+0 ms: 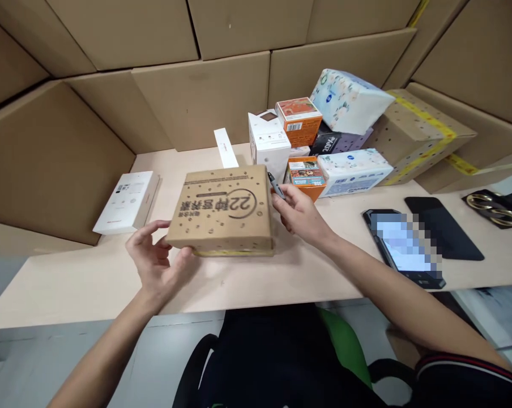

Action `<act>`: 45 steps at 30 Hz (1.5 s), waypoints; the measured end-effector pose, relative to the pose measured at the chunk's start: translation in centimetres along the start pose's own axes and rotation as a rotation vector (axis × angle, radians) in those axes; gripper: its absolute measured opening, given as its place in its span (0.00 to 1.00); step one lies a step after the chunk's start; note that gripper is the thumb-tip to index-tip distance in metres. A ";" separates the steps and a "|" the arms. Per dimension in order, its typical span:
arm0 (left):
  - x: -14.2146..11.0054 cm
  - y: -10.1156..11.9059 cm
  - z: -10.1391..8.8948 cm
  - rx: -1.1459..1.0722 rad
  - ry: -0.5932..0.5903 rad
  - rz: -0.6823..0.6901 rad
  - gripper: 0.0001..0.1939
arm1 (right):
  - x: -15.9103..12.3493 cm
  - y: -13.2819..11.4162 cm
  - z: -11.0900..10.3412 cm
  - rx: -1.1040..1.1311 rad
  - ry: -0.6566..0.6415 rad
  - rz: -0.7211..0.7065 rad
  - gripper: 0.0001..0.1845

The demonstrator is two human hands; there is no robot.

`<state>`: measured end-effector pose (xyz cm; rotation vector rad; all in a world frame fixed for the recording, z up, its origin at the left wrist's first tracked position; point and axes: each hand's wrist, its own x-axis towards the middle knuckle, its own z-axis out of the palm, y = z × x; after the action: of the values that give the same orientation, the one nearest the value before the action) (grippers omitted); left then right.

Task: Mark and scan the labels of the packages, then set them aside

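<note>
Two phones [402, 246], two tissue packs [352, 99]

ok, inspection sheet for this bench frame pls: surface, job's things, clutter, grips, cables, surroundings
surface: pale wooden table, bare along the near edge.
job's things: brown printed box, lifted at its near left corner by the left hand; the right hand holds a dark pen at the box's right edge.
clutter: flat white box at left; pile of small cartons and tissue packs behind; phone, dark sheet and scissors at right.
grips: left shut on the box corner, right shut on the pen.
cables: nothing seen.
surroundings: stacked cardboard cartons wall in the table; a chair below.
</note>
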<state>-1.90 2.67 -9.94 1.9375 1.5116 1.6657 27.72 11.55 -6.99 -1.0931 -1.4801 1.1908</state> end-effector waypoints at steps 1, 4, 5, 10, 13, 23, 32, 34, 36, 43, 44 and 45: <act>0.4 0.2 0.0 -0.056 -0.084 -0.075 0.30 | -0.2 -0.1 -0.5 0.000 -0.002 0.005 0.24; 2.3 0.4 0.2 -0.204 -0.337 -0.310 0.37 | -0.9 -0.6 -1.3 0.011 0.008 0.022 0.26; 3.0 0.5 0.4 -0.253 -0.392 -0.372 0.39 | -1.0 -0.8 -1.5 0.019 0.012 0.035 0.27; 4.8 1.9 2.0 -0.210 -0.420 -0.367 0.33 | -1.3 -0.5 -2.1 0.052 0.009 0.054 0.30; 4.3 2.8 3.3 -0.126 -0.372 -0.211 0.32 | -1.4 -0.1 -2.6 0.039 0.041 -0.004 0.29; 0.4 -0.7 4.8 -0.159 -0.239 0.295 0.33 | -2.6 1.3 -3.5 0.056 0.230 -0.106 0.23; 0.5 -0.9 5.2 -0.228 -0.186 0.278 0.37 | -2.5 1.2 -2.9 0.082 0.209 -0.101 0.19; 0.6 -1.1 5.1 -0.198 -0.188 0.317 0.38 | -2.6 1.2 -2.8 0.133 0.206 -0.096 0.18; 0.6 -1.2 5.1 -0.187 -0.191 0.350 0.39 | -2.7 1.3 -2.8 0.185 0.201 -0.076 0.17; 1.0 -0.3 5.1 -0.150 -0.217 0.227 0.42 | -2.7 1.2 -2.8 0.261 0.105 -0.030 0.21; 1.2 0.0 5.1 -0.125 -0.198 0.281 0.42 | -2.8 1.1 -2.8 0.264 0.093 -0.050 0.21; 1.3 0.2 5.1 -0.104 -0.169 0.349 0.42 | -3.0 1.0 -2.7 0.273 0.082 -0.079 0.21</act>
<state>2.21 5.88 -10.79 2.3179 1.0523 1.6133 31.03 9.28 -8.03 -0.8799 -1.2446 1.2356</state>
